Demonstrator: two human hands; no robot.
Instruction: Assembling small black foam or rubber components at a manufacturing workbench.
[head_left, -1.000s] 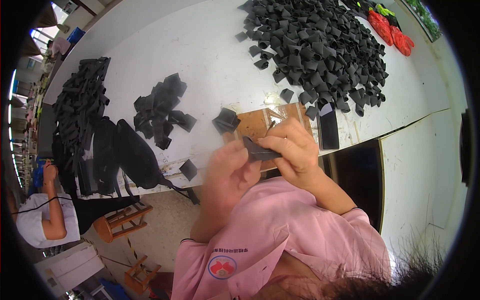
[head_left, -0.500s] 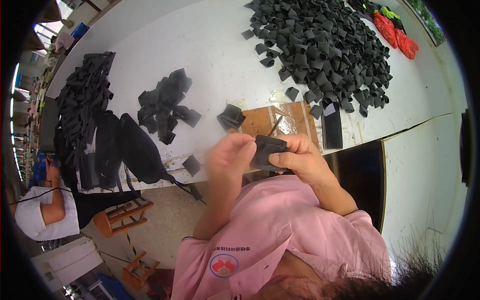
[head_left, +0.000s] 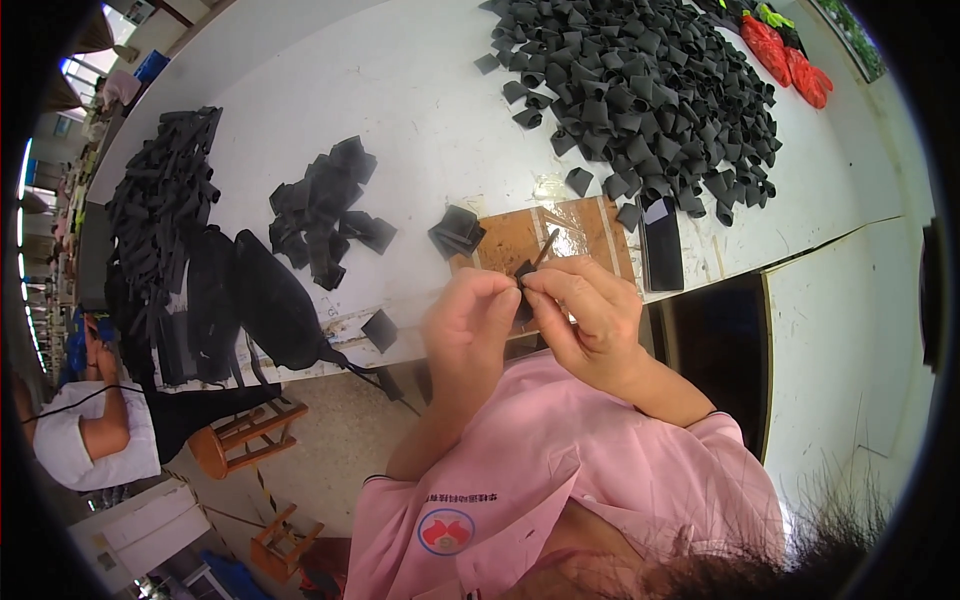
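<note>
Above the table's near edge, both hands pinch a small piece of black fabric (head_left: 524, 288), now turned nearly edge-on and mostly hidden by fingers. My left hand (head_left: 470, 315) grips its left side between thumb and fingertips. Opposite, my right hand (head_left: 590, 315) has its fingertips closed at the upper part of the piece. Just beyond lies a brown board (head_left: 505, 235) with clear tape across it; a thin dark stick-like tool (head_left: 547, 246) shows over it. A few black pieces (head_left: 457, 232) are stacked at the board's left edge.
A large heap of folded black pieces (head_left: 640, 100) covers the far right of the white table. Leftward are loose dark pieces (head_left: 320, 200), a strip pile (head_left: 160, 190) and a single square (head_left: 380, 330). A dark flat block (head_left: 662, 250) lies right. A wooden stool (head_left: 240, 440) and another person (head_left: 90, 430) are left.
The black piece has turned from showing its flat stitched face to nearly edge-on. My right hand has shifted left, its fingertips now close against those of my left hand.
</note>
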